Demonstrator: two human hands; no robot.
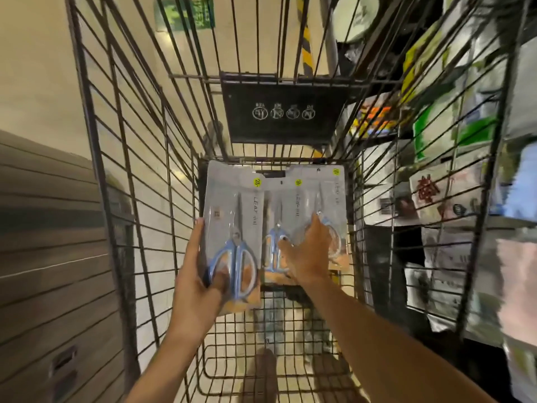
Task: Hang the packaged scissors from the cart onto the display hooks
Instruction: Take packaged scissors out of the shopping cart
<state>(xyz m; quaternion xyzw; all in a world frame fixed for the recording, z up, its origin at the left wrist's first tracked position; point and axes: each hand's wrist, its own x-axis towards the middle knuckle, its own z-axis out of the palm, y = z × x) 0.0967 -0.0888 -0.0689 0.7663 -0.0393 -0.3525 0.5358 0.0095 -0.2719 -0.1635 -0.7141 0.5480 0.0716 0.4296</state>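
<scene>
Deep in the wire cart [139, 175], the left hand [200, 274] grips one pack of scissors [232, 228] by its lower end, thumb across the blue handles. The right hand [308, 251] lies flat, fingers spread, on two more packs [308, 193] at 1 o'clock. The slick packs could slide apart or snag in the wire on lifting. Blurred shelves of goods [453, 141] crowd 3 o'clock; no hooks show.

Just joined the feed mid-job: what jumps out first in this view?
Three packs of blue-handled scissors fanned out in the middle of the wire cart. The left hand grips the left pack by its bottom end, thumb over the handles, while the right hand rests spread on the middle pack and right pack. Blurred shelves of packaged goods run along the right.
</scene>
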